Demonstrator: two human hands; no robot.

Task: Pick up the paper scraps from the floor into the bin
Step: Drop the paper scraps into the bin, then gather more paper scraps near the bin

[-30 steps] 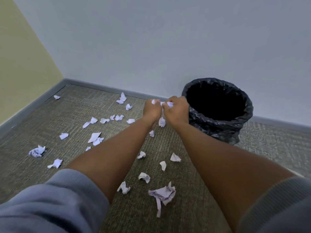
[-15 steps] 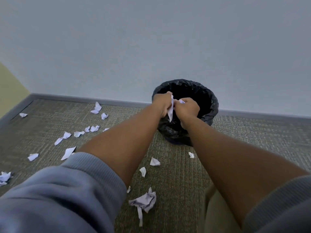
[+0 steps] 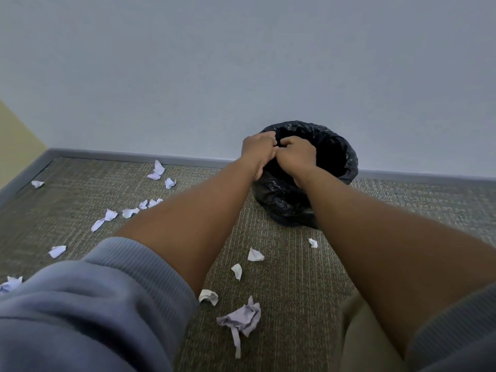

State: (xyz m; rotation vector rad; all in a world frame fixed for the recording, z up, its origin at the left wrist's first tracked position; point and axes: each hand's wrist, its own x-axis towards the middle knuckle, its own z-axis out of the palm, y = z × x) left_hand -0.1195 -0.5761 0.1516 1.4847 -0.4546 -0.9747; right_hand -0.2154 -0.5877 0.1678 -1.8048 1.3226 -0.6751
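Scraps of crumpled white paper are lying across the grey-green carpet floor while both curled hands, left and right, are hovering over the round black-bagged bin, contents unseen, so any pieces being dropped near its rim are probably risking spilling outside.

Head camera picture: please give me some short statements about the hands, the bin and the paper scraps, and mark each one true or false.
1. Both hands, left hand and right hand, are over the opening of the bin. True.
2. The bin is lined with a white bag. False: the bag is black.
3. Paper scraps lie on the carpet. True.
4. The bin stands in the middle of the room. False: it stands close to the wall.
5. The arms are covered to the wrists. False: the sleeve is pushed up, forearms bare.
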